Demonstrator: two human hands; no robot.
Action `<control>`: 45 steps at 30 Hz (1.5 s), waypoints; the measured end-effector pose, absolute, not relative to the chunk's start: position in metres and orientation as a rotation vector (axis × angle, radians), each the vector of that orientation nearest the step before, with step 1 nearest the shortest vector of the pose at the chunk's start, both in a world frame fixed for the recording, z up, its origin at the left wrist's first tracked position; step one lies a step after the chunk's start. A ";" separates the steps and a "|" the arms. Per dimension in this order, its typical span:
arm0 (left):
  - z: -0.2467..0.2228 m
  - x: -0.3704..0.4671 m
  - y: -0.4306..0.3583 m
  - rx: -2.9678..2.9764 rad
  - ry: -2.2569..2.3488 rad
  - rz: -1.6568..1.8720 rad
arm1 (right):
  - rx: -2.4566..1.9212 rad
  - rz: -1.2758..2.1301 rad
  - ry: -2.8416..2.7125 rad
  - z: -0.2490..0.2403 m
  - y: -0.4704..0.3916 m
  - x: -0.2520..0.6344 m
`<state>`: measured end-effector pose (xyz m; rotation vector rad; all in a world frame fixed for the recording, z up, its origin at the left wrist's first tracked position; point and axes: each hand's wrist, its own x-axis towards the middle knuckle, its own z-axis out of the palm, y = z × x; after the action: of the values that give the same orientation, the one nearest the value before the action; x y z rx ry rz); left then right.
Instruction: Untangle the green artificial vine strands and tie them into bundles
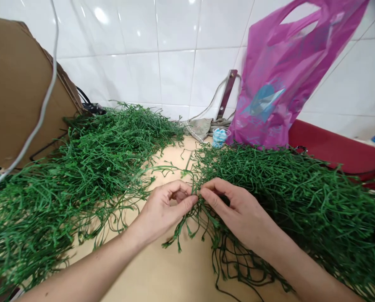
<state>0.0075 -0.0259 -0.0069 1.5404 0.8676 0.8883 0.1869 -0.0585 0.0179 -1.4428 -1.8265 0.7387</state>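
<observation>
My left hand (pixel 171 205) and my right hand (pixel 229 205) meet near the middle of the view, thumbs and index fingers pinched around thin green plastic stems (pixel 187 226). The fingertips of both hands nearly touch. Some stems hang below the fingers, and a paler green sprig (pixel 166 168) extends up and left from them. A large pile of green artificial stems (pixel 105 147) spreads to the left. Another dense pile (pixel 300 184) lies to the right, passing behind my right hand and forearm.
A cardboard box (pixel 20 92) stands at the left, with a white cable (pixel 44 109) hanging before it. At the back are a small cup (pixel 219 137), cloth (pixel 200 127), a metal bracket (pixel 227 94) and a purple bag (pixel 272 84). Something red (pixel 335 147) lies right. The tabletop (pixel 162 268) is beige.
</observation>
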 end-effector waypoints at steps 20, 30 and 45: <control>-0.006 0.008 -0.027 2.107 0.900 0.889 | -1.358 -0.103 -2.101 0.012 -0.057 0.196; -0.002 0.018 -0.033 2.016 0.842 0.925 | -1.401 0.457 -1.559 0.028 -0.052 0.190; 0.003 0.003 -0.030 2.018 0.923 1.026 | -1.429 -0.405 -1.609 0.046 -0.044 0.241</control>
<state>0.0032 -0.0300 0.0031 2.0183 0.9226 1.0257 0.2406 -0.0436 0.0456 -1.4288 -1.6087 -0.4049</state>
